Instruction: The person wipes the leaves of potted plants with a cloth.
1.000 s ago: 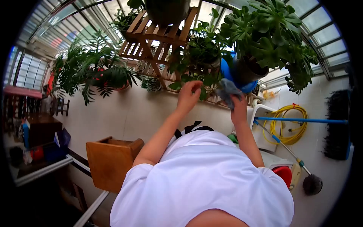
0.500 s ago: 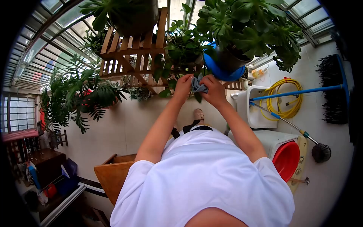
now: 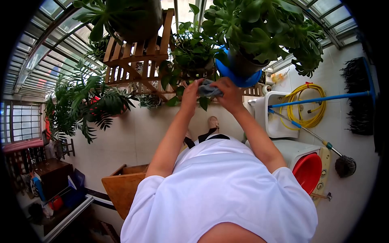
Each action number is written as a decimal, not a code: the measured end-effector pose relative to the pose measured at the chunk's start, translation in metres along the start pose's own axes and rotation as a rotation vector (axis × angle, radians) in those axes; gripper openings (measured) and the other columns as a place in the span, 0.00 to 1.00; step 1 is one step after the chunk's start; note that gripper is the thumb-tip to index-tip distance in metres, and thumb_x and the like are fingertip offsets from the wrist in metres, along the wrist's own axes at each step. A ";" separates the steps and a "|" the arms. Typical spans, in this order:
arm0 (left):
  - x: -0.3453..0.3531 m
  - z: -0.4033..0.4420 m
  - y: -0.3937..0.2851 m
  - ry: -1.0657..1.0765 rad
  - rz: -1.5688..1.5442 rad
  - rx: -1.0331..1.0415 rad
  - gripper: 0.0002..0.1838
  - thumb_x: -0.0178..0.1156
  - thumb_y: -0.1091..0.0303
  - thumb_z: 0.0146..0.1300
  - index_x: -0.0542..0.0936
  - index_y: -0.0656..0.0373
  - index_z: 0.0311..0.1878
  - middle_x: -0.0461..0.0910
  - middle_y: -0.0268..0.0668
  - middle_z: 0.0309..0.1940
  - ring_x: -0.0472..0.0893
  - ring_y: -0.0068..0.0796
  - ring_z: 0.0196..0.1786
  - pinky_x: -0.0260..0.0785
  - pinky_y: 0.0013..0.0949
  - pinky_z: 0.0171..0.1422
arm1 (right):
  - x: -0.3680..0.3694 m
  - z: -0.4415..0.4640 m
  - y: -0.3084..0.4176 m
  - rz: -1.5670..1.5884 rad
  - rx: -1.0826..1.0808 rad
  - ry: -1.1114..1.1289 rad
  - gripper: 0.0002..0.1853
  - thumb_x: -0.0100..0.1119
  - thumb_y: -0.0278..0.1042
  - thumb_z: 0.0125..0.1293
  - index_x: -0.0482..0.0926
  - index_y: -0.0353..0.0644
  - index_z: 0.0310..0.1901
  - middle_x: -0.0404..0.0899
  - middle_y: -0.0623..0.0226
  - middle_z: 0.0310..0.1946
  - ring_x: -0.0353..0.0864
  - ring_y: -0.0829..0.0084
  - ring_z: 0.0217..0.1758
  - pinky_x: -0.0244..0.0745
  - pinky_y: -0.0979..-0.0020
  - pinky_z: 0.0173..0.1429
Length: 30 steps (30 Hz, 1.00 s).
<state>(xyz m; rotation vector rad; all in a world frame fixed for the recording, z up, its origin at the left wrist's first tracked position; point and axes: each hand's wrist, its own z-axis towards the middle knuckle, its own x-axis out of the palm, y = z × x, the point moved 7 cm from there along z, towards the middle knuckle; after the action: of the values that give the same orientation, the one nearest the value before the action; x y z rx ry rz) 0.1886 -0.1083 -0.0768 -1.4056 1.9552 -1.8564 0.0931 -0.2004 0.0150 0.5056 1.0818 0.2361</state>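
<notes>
A crumpled grey-blue cloth (image 3: pixel 209 88) is stretched between my two hands, in front of a wooden slatted plant stand (image 3: pixel 137 56). My left hand (image 3: pixel 190 95) pinches its left end, fingers closed. On the other side my right hand (image 3: pixel 228 94) has its fingers closed round the right end. Just above the cloth hangs a leafy trailing plant (image 3: pixel 192 52), with some leaves dangling below and beside my hands. To the right of them stands a blue basin (image 3: pixel 239 77) with a large potted succulent (image 3: pixel 259 32) above it.
A fern-like plant (image 3: pixel 81 101) is at the left. A wooden stool (image 3: pixel 123 190) stands by my left side. On the right are a white sink (image 3: pixel 267 117), a yellow hose (image 3: pixel 312 117), a blue-handled broom (image 3: pixel 356 95), a mop (image 3: pixel 344 166) and a red basin (image 3: pixel 306 173).
My left hand, empty and apart at first, has come to the cloth and taken hold of its left end. My right hand has moved left with the cloth. The view has shifted.
</notes>
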 end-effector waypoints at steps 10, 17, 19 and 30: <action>-0.058 -0.045 0.088 -0.338 -0.183 -0.524 0.32 0.49 0.38 0.62 0.70 0.57 0.56 0.72 0.38 0.53 0.69 0.36 0.57 0.55 0.47 0.61 | -0.011 -0.045 -0.044 0.281 0.446 -0.210 0.16 0.67 0.36 0.50 0.79 0.47 0.43 0.75 0.64 0.40 0.76 0.64 0.43 0.71 0.68 0.46; 0.000 -0.042 0.072 0.022 -0.424 -0.511 0.42 0.38 0.30 0.61 0.66 0.61 0.59 0.71 0.44 0.55 0.69 0.42 0.58 0.44 0.54 0.69 | 0.047 -0.064 -0.006 0.065 0.417 0.324 0.18 0.66 0.38 0.48 0.80 0.56 0.44 0.74 0.66 0.43 0.76 0.62 0.44 0.72 0.65 0.46; -0.005 -0.035 0.080 0.094 -0.432 -0.464 0.43 0.36 0.29 0.61 0.65 0.62 0.60 0.70 0.44 0.56 0.69 0.42 0.59 0.42 0.55 0.70 | 0.049 -0.071 -0.005 0.153 0.370 0.403 0.19 0.67 0.38 0.47 0.81 0.56 0.45 0.74 0.65 0.43 0.76 0.61 0.44 0.72 0.65 0.47; -0.070 -0.031 0.127 -0.300 -0.296 -0.588 0.30 0.41 0.41 0.66 0.66 0.56 0.61 0.68 0.38 0.58 0.67 0.38 0.59 0.44 0.48 0.68 | -0.009 -0.064 -0.088 0.323 0.586 -0.146 0.20 0.66 0.37 0.53 0.78 0.43 0.49 0.77 0.60 0.44 0.79 0.67 0.43 0.73 0.69 0.47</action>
<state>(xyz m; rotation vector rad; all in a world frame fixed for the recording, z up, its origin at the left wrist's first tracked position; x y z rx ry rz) 0.1417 -0.0609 -0.2092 -2.0821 2.3238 -1.0765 0.0268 -0.2623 -0.0466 1.2098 0.9138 0.1577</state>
